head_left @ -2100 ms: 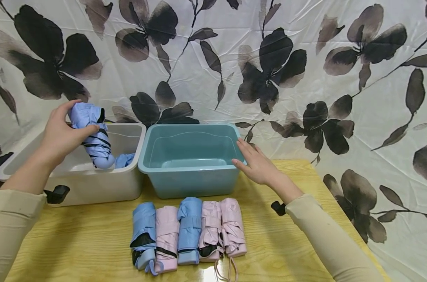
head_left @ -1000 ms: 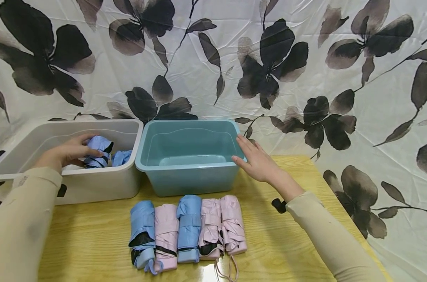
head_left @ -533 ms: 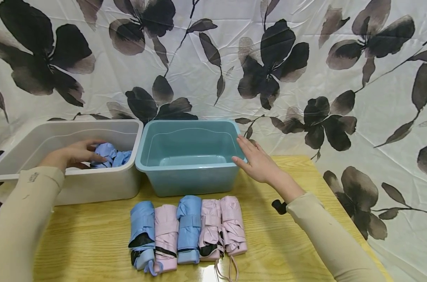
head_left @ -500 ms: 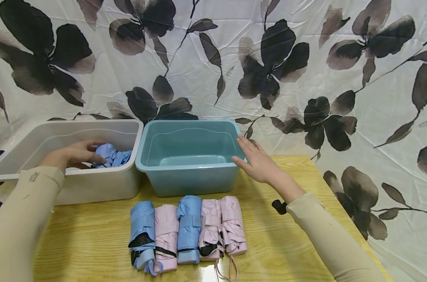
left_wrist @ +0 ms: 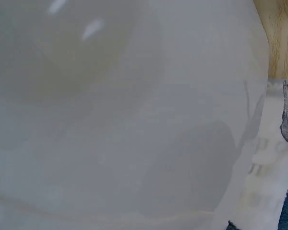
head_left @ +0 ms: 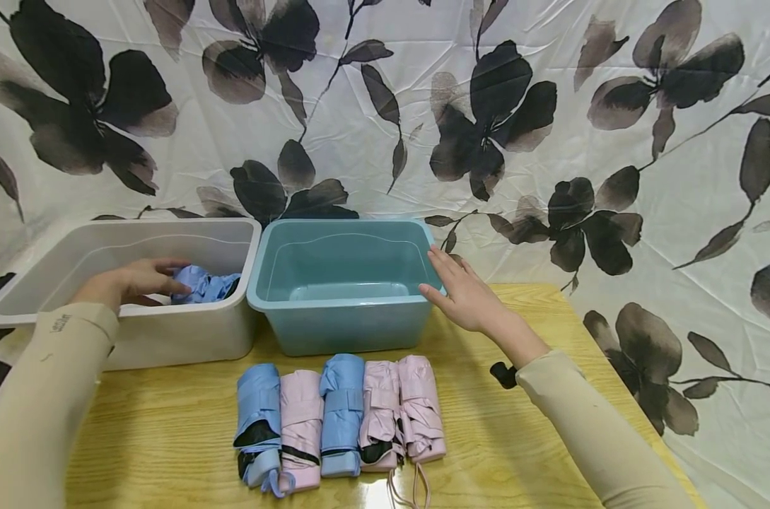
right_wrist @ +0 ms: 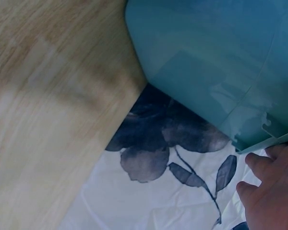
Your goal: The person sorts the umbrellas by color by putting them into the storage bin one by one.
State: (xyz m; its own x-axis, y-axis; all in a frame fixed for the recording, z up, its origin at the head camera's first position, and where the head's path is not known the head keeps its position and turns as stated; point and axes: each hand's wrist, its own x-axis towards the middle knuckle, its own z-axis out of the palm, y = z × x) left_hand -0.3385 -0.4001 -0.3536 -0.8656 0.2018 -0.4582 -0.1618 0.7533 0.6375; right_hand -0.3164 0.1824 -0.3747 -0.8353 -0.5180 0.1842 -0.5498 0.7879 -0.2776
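In the head view my left hand (head_left: 136, 279) reaches into the grey-white bin (head_left: 175, 336), thumb and fingers around the near end of a blue folding umbrella (head_left: 196, 283) lying inside. Its lower part is hidden by the bin's front wall. More blue cloth with a black edge shows at its right. The fingers of my right hand (head_left: 464, 293) lie straight against the right rim of the teal bin (head_left: 343, 329); the right wrist view shows the fingertips at that rim. The left wrist view holds only the pale bin wall up close, with no hand in sight.
On the wooden table (head_left: 505, 438), in front of the teal bin, several rolled umbrellas lie side by side: blue ones (head_left: 342, 413) and pink ones (head_left: 421, 406). A pink strap loop (head_left: 416, 488) trails toward the front. A floral cloth (head_left: 385, 127) hangs behind the bins.
My left hand has carried the blue umbrella down into the grey-white bin, laid it flat and shifted it slightly right against the other blue cloth. The right hand stays at the teal rim.
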